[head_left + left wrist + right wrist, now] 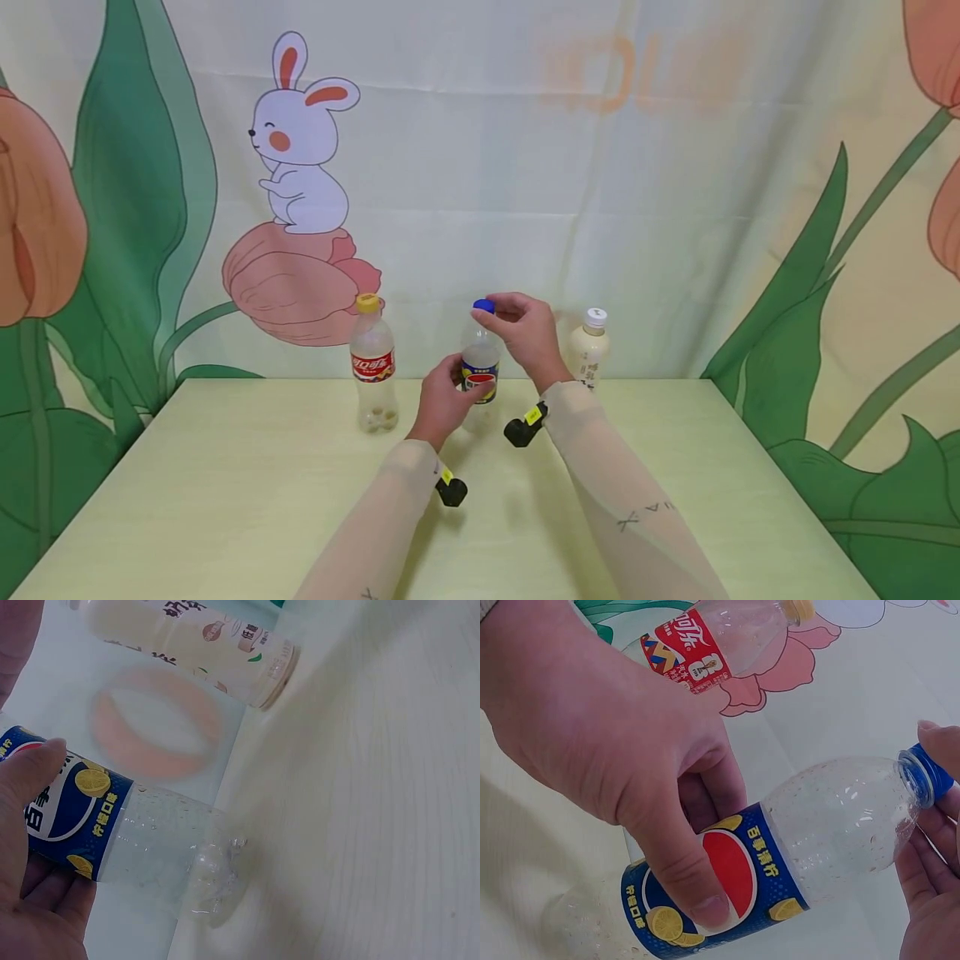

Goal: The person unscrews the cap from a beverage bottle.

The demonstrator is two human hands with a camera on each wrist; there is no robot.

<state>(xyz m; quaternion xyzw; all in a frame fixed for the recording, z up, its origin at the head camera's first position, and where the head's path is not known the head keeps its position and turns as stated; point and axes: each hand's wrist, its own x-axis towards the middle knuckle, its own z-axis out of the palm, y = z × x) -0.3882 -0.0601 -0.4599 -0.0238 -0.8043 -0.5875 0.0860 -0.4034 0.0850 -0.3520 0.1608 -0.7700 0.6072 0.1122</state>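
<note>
A clear plastic soda bottle (480,342) with a blue lemon-patterned label stands upright on the table in the middle of the head view. My left hand (444,400) grips it round the label (731,877), thumb across the front. At the top, my right hand (528,333) pinches the blue cap (483,306) between thumb and fingers. In the right wrist view the cap (925,776) sits at the bottle's neck. The bottle looks empty, with drops inside its lower part (169,847).
To the left stands an empty cola bottle (373,367) with a red label and yellow cap. A cream-coloured bottle (588,346) with a white cap is at the right, partly behind my right hand. A printed curtain (465,167) hangs behind the pale table (247,492).
</note>
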